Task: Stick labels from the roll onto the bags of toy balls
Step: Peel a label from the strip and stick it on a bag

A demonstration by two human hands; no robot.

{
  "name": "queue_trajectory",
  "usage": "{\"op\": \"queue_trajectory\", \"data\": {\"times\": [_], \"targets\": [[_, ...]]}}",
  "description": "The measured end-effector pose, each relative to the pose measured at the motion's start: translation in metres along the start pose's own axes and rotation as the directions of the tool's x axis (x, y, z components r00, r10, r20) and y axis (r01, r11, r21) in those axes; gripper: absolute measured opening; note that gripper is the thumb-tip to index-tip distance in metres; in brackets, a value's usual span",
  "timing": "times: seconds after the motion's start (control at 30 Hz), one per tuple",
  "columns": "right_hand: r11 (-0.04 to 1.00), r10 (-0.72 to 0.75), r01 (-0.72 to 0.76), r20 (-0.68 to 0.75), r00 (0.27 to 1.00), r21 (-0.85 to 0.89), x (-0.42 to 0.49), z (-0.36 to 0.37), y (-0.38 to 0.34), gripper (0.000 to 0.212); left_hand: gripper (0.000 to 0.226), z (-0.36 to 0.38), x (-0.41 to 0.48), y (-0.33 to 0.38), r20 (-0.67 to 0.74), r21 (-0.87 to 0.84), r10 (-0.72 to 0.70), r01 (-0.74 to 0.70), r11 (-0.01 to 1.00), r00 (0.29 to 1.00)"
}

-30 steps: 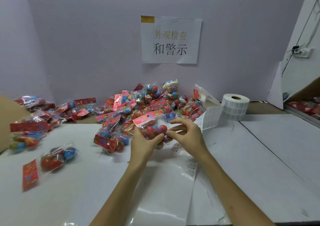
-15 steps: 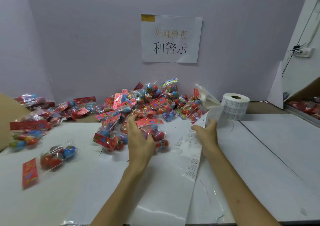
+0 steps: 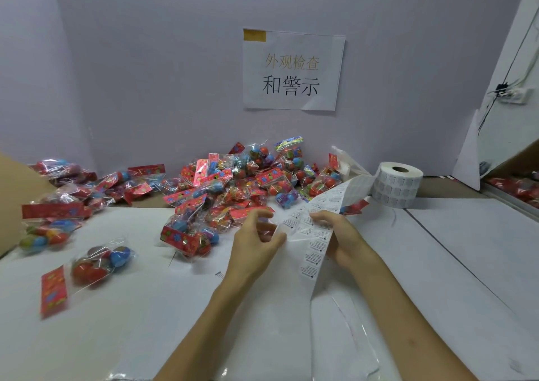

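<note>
Head view: right hand point(image 3: 347, 240) grips the label strip point(image 3: 316, 229); left hand point(image 3: 253, 242) curls at its edge, hold unclear; hasty peeling could tear it.

Both forearms are bare here, left forearm point(image 3: 204, 331) and right forearm point(image 3: 408, 316), uncovered right down to the bottom edge of the frame. The left hand point(image 3: 253, 240) and right hand point(image 3: 344, 240) are bare as well.

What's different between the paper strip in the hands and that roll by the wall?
The strip trails loose and slanted toward the table; the roll stands tightly wound on its end. The right hand holds the strip; no hand touches the roll. Both are white, with rows of small printed labels.
</note>
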State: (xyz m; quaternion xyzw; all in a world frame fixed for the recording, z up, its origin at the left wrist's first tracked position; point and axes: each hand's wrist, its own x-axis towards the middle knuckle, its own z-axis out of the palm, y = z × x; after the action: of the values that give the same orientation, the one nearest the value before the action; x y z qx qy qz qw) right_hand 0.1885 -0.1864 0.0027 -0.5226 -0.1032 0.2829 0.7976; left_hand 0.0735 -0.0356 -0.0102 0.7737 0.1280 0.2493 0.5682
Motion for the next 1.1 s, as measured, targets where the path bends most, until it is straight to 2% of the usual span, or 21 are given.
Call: {"op": "queue_trajectory", "data": {"times": [0.13,0.2,0.23,0.3,0.4,0.47,0.53,0.63,0.77,0.87,1.1], "targets": [[0.994,-0.036,0.026,-0.097,0.995,-0.102,0.0,0.003,0.001,0.034,0.039,-0.003,0.002,0.002,0.098,-0.188,-0.198,0.214,0.959,0.975],[0.953,-0.14,0.073,-0.214,0.967,-0.294,0.0,0.007,0.004,0.042,0.042,-0.004,0.003,0.002,0.115,-0.205,-0.221,0.241,0.949,0.968],[0.899,-0.231,0.095,-0.278,0.932,-0.427,0.001,0.007,0.006,0.047,0.043,-0.004,0.003,0.002,0.117,-0.208,-0.227,0.247,0.946,0.967],[0.733,-0.464,0.147,-0.331,0.822,-0.664,0.002,0.005,0.008,0.059,0.044,-0.004,0.002,0.003,0.125,-0.217,-0.239,0.262,0.941,0.963],[0.426,-0.757,0.226,-0.208,0.62,-0.876,-0.003,0.005,0.008,0.066,0.046,-0.005,0.001,0.006,0.144,-0.24,-0.259,0.288,0.927,0.955],[0.19,-0.87,0.205,-0.068,0.488,-0.96,-0.007,0.007,0.007,0.062,0.046,-0.004,0.001,0.007,0.146,-0.243,-0.257,0.286,0.927,0.955],[0.028,-0.904,0.2,0.061,0.422,-0.979,-0.008,0.01,0.006,0.052,0.044,-0.005,0.0,0.008,0.142,-0.239,-0.241,0.27,0.933,0.96],[-0.089,-0.853,0.285,0.221,0.473,-0.955,-0.008,0.013,0.01,0.032,0.041,-0.005,0.0,0.009,0.137,-0.247,-0.236,0.264,0.932,0.962],[-0.081,-0.728,0.402,0.33,0.601,-0.912,-0.009,0.017,0.018,0.011,0.037,-0.005,0.0,0.009,0.122,-0.259,-0.231,0.255,0.932,0.965],[-0.075,-0.65,0.441,0.38,0.659,-0.894,-0.008,0.016,0.019,0.019,0.035,-0.005,0.0,0.009,0.11,-0.274,-0.232,0.254,0.928,0.966],[-0.017,-0.612,0.474,0.384,0.692,-0.88,-0.008,0.012,0.014,0.023,0.036,-0.005,0.001,0.008,0.112,-0.286,-0.246,0.268,0.92,0.963]]}}
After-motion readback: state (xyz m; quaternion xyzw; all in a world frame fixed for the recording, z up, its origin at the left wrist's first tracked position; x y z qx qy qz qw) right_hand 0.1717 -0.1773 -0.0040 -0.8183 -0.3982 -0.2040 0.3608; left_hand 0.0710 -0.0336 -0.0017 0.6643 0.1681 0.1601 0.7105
